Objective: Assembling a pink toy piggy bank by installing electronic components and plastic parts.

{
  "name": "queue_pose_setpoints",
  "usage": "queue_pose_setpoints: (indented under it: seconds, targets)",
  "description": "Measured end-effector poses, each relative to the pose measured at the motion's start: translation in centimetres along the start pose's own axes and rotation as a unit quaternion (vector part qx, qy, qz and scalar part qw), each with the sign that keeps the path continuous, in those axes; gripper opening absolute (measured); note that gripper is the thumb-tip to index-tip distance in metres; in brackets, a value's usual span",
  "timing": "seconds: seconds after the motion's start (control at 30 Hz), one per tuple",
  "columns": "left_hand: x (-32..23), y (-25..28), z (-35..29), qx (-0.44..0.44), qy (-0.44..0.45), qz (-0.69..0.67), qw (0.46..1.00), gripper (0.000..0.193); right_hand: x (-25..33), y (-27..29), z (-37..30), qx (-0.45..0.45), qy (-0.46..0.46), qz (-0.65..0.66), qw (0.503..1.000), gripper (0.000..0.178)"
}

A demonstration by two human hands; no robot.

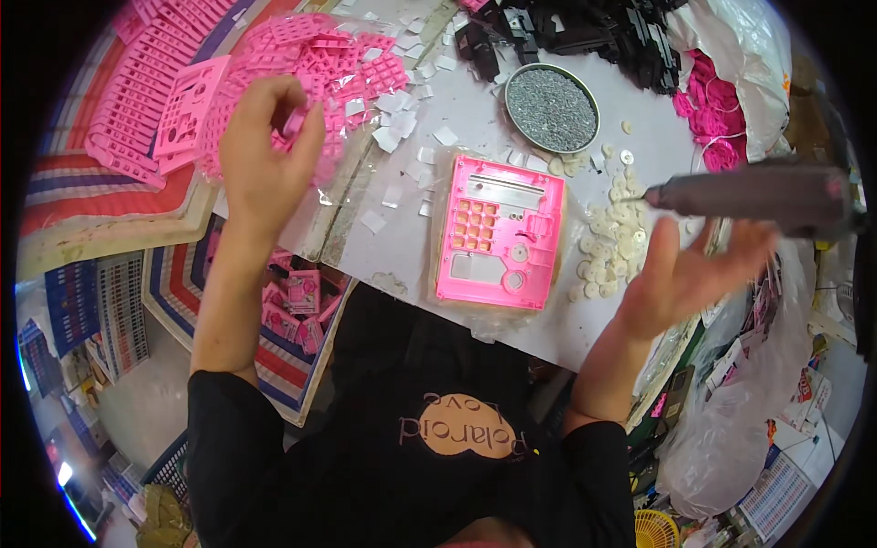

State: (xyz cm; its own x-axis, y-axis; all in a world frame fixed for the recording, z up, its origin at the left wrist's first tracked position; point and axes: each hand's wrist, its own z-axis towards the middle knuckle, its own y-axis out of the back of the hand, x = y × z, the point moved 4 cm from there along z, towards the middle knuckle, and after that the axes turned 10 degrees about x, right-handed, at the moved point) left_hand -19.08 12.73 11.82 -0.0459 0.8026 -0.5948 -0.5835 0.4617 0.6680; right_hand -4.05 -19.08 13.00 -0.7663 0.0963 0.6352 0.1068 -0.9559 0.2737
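My left hand [265, 155] is raised over a heap of pink plastic keypad pieces [365, 78], thumb and fingers curled round a small pink plastic piece [294, 121]. My right hand [699, 269] is open, its fingers spread and slightly blurred. Just above it a dark electric screwdriver [749, 199] hangs level, its bit pointing left; the fingers do not wrap round it. Between my hands a pink plastic casing [539, 233] lies on a plastic-wrapped pad [443, 205]. Square openings, a long slot and round holes show in the casing.
A round tin of small grey screws [551, 107] stands behind the casing. Pale round discs [612, 242] lie scattered to its right, white paper bits [393, 128] to its left. Black plastic parts [594, 32] fill the back. Pink ribbed strips [137, 114] lie far left.
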Motion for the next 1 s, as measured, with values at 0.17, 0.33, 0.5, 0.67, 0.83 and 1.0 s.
queue_pose_setpoints:
  seconds: [0.17,0.33,0.5,0.67,0.83,1.0]
  targets:
    - [-6.5,-6.4,-5.1,0.155,0.116,-0.432,0.881,0.034,3.6,-6.7,-3.7,0.338,-0.124,0.178,0.916,0.057]
    - [-8.2,-7.3,-7.2,0.216,0.181,-0.535,0.797,0.034,-0.5,-7.2,-5.5,0.377,-0.294,0.253,0.841,0.029]
    - [-3.9,-6.3,-8.7,0.188,0.161,-0.343,0.906,0.026,-2.7,-8.4,-6.5,0.477,-0.347,0.178,0.788,0.02]
    - [-5.3,-8.0,-7.9,0.239,-0.028,-0.109,0.964,0.027,-3.2,-9.8,-6.0,0.502,-0.166,-0.035,0.848,0.02]
    - [-5.7,-10.3,-9.0,0.275,-0.13,-0.026,0.952,0.038,-3.9,-10.2,-5.1,0.535,-0.164,-0.054,0.827,0.022]
    - [-5.8,-10.1,-9.2,0.263,-0.134,-0.002,0.956,0.039,-2.1,-9.1,-5.0,0.468,-0.064,-0.125,0.872,0.047]
